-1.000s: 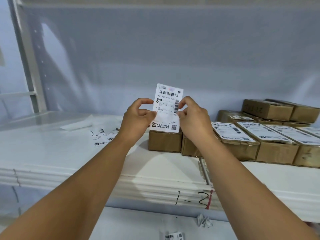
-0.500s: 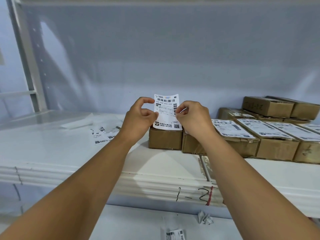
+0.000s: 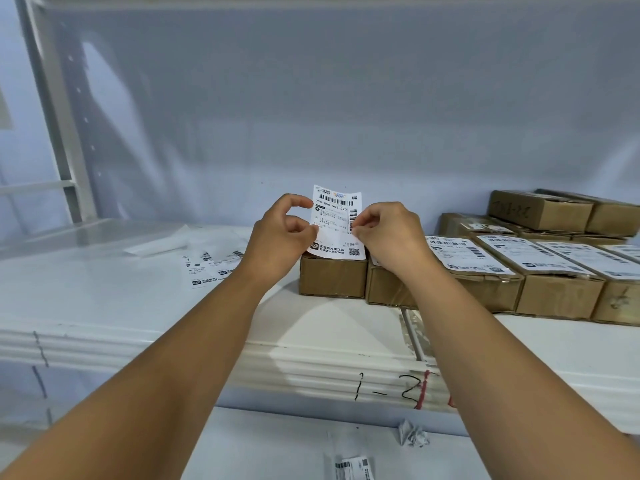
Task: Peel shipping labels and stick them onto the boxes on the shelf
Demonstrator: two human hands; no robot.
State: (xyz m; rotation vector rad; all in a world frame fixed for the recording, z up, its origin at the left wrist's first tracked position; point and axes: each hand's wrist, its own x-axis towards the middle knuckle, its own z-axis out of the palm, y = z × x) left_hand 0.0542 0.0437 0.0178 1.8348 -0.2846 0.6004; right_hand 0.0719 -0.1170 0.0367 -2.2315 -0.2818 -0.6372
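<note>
One white shelf [image 3: 104, 306] crosses the middle of the frame. At the right on it stand at least seven brown boxes [image 3: 554, 296]; at least four show stuck labels [image 3: 467, 254] on top. The left hand [image 3: 277, 237] and the right hand [image 3: 391, 233] each pinch one edge of one label [image 3: 336, 216], upright over the leftmost box [image 3: 332, 278].

Rightmost box [image 3: 618, 303] cut by frame edge, held label [image 3: 337, 220] fine print unreadable.
</note>
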